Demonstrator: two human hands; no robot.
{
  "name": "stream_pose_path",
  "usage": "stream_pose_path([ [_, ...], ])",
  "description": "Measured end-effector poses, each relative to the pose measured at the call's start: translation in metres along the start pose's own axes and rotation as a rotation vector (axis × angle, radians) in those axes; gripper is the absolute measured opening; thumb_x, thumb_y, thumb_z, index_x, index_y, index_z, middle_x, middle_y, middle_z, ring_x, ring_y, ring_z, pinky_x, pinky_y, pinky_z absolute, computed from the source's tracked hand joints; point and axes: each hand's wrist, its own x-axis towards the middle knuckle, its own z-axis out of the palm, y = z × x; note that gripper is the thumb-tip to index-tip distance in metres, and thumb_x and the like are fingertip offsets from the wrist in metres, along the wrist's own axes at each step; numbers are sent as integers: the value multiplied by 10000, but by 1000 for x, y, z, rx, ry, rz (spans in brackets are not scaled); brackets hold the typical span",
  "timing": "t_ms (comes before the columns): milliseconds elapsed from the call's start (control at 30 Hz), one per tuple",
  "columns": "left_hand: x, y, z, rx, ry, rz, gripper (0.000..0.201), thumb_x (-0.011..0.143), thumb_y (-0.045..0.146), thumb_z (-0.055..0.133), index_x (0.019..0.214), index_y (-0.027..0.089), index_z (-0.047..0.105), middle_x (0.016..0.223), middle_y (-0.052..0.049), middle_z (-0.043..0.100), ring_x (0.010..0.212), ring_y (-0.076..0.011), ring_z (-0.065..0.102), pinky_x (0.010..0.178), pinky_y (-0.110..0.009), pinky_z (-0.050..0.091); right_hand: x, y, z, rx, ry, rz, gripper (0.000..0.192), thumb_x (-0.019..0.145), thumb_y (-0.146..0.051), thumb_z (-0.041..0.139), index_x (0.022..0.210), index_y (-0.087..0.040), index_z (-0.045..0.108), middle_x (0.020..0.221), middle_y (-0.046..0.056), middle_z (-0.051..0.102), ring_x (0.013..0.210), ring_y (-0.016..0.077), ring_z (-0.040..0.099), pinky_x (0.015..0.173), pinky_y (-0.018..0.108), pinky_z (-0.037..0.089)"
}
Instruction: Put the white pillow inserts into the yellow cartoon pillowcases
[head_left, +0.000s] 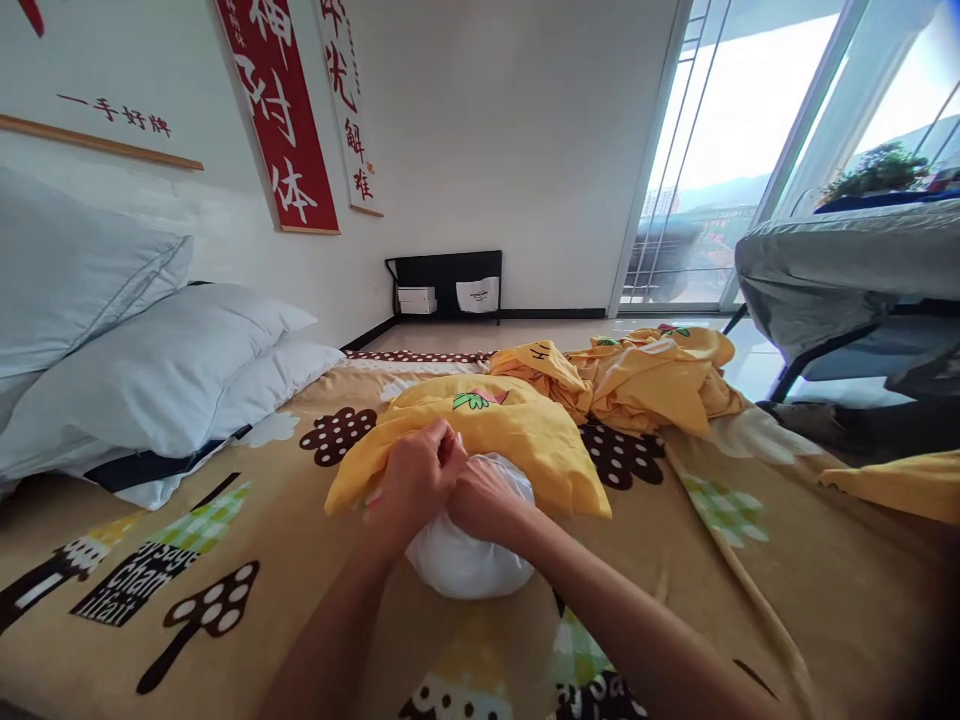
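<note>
A yellow pillowcase (532,430) with a green and pink print lies on the bed in front of me. It covers the far part of a white pillow (472,568), whose near end bulges out of the opening towards me. My left hand (421,475) is closed on the pillowcase's edge at the left of the opening. Close beside it, my right hand (486,495) is closed over the white pillow at the same edge, its fingertips partly hidden. Both hands meet at the middle of the opening.
Beyond lie crumpled yellow fabrics (652,380), with another yellow piece (900,485) at the right edge. White pillows (165,370) are stacked at left. The bed wears a patterned brown blanket (300,560). A black rack (446,275) stands by the wall; a covered table (847,250) is at right.
</note>
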Motion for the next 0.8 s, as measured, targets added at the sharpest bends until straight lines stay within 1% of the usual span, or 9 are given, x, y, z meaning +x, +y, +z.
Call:
stream_pose_path([
  [67,-1,0,-13,115,34,-29,216,845,297,433,649,207,421,583,23,502,558,-132,459,579,-259,318,3,7,-2,13,41,33,365,872,-179,388,1155,-200,617,982,108,690,792,231,644,636,291,393],
  [133,-1,-5,-25,223,22,-69,191,857,323,447,705,207,456,638,11,545,599,-147,507,595,-266,339,2,16,-5,48,57,21,412,898,-199,365,1267,-240,543,1012,86,688,828,228,643,661,293,403],
  [233,-1,-13,-31,345,-160,-73,172,827,375,529,828,203,516,826,-29,630,721,-182,585,606,-270,369,-5,24,-10,126,85,13,436,908,-201,366,1319,-255,500,1076,65,683,924,218,631,725,288,415],
  [300,-1,-17,-27,399,-305,-56,153,809,327,554,898,204,544,927,-54,653,804,-206,616,623,-273,382,-10,25,-12,175,132,28,445,895,-184,385,1318,-245,512,1133,64,671,986,216,617,773,289,417],
  [367,1,-19,-20,438,-373,-69,143,815,247,522,946,207,563,934,-68,669,843,-222,631,641,-277,383,-13,24,-13,216,191,65,454,880,-180,416,1312,-255,534,1184,57,658,1042,216,601,819,293,415],
  [467,6,-22,-7,448,-340,-128,164,827,191,476,943,207,592,860,-73,683,813,-219,632,640,-279,369,-16,20,-13,217,214,127,429,879,-196,440,1274,-297,576,1181,43,663,1053,210,605,821,288,416],
  [600,9,-20,2,370,-265,-169,107,765,153,500,740,199,592,703,-34,642,679,-176,578,591,-272,308,-14,12,-7,77,117,67,339,910,-209,399,1159,-249,626,1030,70,692,868,196,652,710,275,415],
  [733,2,-4,5,363,-235,-156,87,759,203,524,682,193,561,653,-29,616,637,-173,545,566,-291,248,-8,6,-2,-46,45,60,256,874,-198,430,932,-172,678,956,122,695,757,221,665,629,290,401],
  [800,-4,7,4,380,-246,-128,98,782,230,522,707,190,571,671,-40,629,651,-181,553,572,-297,242,-6,6,-5,-48,41,105,236,861,-197,450,916,-171,678,961,130,697,773,229,670,627,289,402],
])
